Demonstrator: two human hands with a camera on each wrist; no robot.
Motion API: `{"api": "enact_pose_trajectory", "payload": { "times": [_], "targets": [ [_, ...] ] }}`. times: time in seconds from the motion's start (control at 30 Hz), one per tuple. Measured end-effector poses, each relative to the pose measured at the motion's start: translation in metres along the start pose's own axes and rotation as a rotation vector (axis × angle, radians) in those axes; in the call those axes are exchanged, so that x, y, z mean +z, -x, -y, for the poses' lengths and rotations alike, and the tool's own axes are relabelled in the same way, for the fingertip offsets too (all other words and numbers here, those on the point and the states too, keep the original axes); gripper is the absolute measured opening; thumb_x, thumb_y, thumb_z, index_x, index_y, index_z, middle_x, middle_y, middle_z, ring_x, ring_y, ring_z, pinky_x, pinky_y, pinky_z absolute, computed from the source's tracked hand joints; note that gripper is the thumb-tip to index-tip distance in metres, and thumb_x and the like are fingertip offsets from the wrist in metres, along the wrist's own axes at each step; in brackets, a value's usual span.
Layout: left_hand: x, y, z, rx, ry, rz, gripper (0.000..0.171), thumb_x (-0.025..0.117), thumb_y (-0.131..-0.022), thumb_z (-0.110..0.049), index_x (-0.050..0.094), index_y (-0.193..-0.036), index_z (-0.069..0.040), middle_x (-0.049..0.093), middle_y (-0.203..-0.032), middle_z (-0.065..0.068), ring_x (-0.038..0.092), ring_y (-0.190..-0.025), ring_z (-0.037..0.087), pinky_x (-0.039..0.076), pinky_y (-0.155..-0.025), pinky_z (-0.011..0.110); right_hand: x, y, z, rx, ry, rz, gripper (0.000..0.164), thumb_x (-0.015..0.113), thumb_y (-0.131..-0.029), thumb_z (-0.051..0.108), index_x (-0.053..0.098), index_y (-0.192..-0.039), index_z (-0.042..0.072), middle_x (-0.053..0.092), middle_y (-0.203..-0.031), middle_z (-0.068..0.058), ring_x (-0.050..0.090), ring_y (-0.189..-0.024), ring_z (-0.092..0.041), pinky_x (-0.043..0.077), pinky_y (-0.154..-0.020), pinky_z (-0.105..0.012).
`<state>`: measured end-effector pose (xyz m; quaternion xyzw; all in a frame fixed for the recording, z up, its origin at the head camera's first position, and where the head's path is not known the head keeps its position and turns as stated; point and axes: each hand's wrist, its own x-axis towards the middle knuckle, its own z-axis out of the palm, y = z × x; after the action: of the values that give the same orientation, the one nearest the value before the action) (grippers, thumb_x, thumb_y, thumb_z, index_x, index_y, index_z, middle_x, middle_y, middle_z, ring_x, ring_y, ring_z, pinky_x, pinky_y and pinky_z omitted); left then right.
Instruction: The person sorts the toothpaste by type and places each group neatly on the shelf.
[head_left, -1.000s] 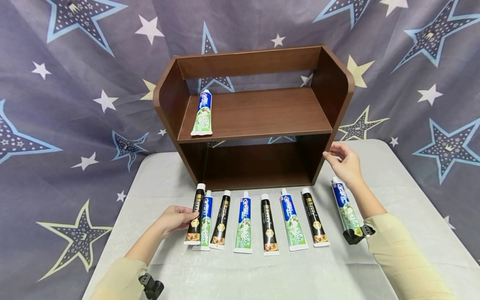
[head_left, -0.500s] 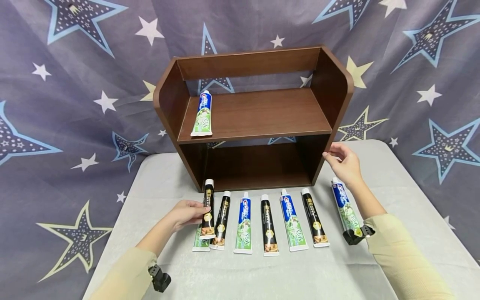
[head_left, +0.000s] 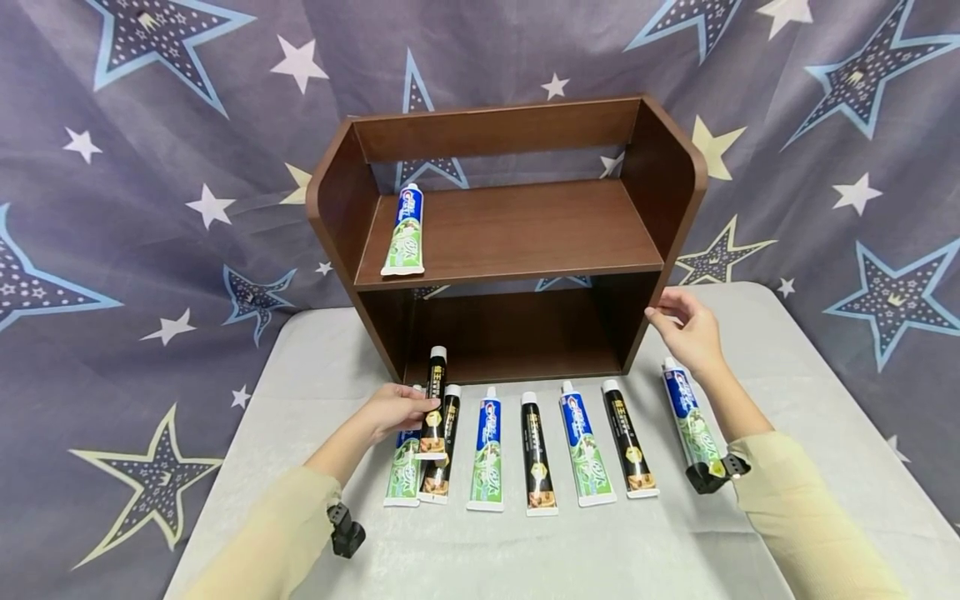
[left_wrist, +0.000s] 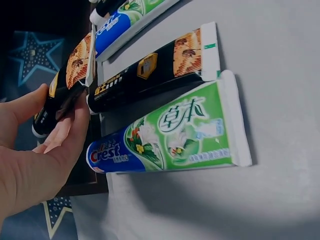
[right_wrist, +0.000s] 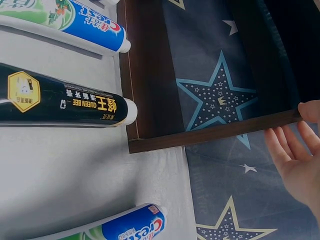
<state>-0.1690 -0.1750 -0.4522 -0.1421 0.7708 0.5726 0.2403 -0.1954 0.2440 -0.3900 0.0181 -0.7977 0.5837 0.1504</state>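
Observation:
My left hand [head_left: 395, 410] pinches a black toothpaste tube [head_left: 434, 408] between thumb and fingers, cap toward the shelf. It is raised over the row, overlapping another black tube [head_left: 441, 467] and a blue-green Crest toothpaste tube [head_left: 403, 477]. In the left wrist view, the thumb and fingers press the sides of the held tube [left_wrist: 65, 82]. My right hand [head_left: 690, 333] holds the front edge of the right side panel of a brown wooden shelf [head_left: 517, 225]. From the right wrist, its thumb and fingertips [right_wrist: 280, 140] appear on either side of that edge.
One Crest tube [head_left: 405, 233] lies at the left of the upper board. In front of the shelf lie a Crest tube [head_left: 487, 458], a black tube [head_left: 537, 458] and several others. Another Crest tube [head_left: 688, 412] rests under the right forearm. A star-patterned curtain [head_left: 187, 350] hangs behind.
The left hand has carried the black tube rightward and toward the shelf, from over the leftmost Crest tube to over the neighbouring black one. The right hand has stayed at the side panel.

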Motion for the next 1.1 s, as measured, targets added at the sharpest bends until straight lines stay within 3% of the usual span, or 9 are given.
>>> {"api": "enact_pose_trajectory", "payload": {
  "times": [0.17, 0.5, 0.8, 0.87, 1.0, 1.1],
  "targets": [
    [0.003, -0.008, -0.006, -0.003, 0.015, -0.007, 0.034, 0.069, -0.087, -0.01, 0.055, -0.111, 0.009, 0.062, -0.074, -0.002, 0.059, -0.063, 0.005, 0.057, -0.065, 0.021, 0.0, 0.006, 0.013, 0.002, 0.016, 0.002, 0.03, 0.06, -0.088, -0.002, 0.053, -0.113, -0.016, 0.057, -0.082, 0.026, 0.055, -0.079, 0.012, 0.046, -0.07, -0.001],
    [0.0, -0.025, -0.024, -0.017, -0.023, -0.011, 0.036, 0.068, -0.088, -0.013, 0.057, -0.113, 0.01, 0.062, -0.069, -0.004, 0.06, -0.062, 0.005, 0.056, -0.063, 0.018, 0.0, 0.005, 0.012, 0.01, 0.002, 0.003, 0.029, 0.06, -0.087, -0.002, 0.053, -0.112, -0.015, 0.057, -0.081, 0.024, 0.055, -0.078, 0.012, 0.046, -0.07, -0.001],
    [0.004, -0.037, -0.04, -0.07, -0.031, -0.057, 0.02, 0.066, -0.089, -0.012, 0.058, -0.1, 0.003, 0.057, -0.066, -0.004, 0.055, -0.06, 0.006, 0.052, -0.058, 0.016, -0.002, -0.008, -0.02, 0.012, 0.027, 0.002, 0.028, 0.061, -0.088, 0.0, 0.055, -0.114, -0.01, 0.056, -0.084, 0.028, 0.055, -0.08, 0.013, 0.047, -0.071, -0.002],
    [0.005, -0.04, -0.044, -0.079, -0.033, -0.073, 0.025, 0.065, -0.09, -0.013, 0.057, -0.105, 0.005, 0.056, -0.07, -0.003, 0.055, -0.062, 0.007, 0.052, -0.059, 0.016, -0.002, -0.01, -0.023, 0.011, 0.031, -0.001, 0.028, 0.061, -0.089, 0.001, 0.056, -0.114, -0.009, 0.056, -0.084, 0.029, 0.055, -0.08, 0.014, 0.047, -0.071, -0.002],
    [0.006, -0.046, -0.049, -0.081, -0.055, -0.1, 0.04, 0.064, -0.091, -0.015, 0.053, -0.121, 0.008, 0.054, -0.082, 0.0, 0.054, -0.07, 0.009, 0.055, -0.069, 0.021, -0.001, -0.004, -0.009, 0.001, 0.028, 0.003, 0.029, 0.061, -0.088, 0.001, 0.055, -0.114, -0.012, 0.056, -0.083, 0.028, 0.055, -0.079, 0.014, 0.046, -0.071, -0.001],
    [0.006, -0.048, -0.052, -0.079, -0.056, -0.112, 0.041, 0.063, -0.091, -0.015, 0.052, -0.123, 0.008, 0.054, -0.085, 0.001, 0.055, -0.072, 0.011, 0.056, -0.073, 0.023, -0.001, -0.003, -0.009, -0.013, 0.022, 0.011, 0.029, 0.062, -0.088, 0.001, 0.055, -0.113, -0.013, 0.057, -0.083, 0.027, 0.055, -0.08, 0.012, 0.047, -0.072, -0.002]
  ]
}}
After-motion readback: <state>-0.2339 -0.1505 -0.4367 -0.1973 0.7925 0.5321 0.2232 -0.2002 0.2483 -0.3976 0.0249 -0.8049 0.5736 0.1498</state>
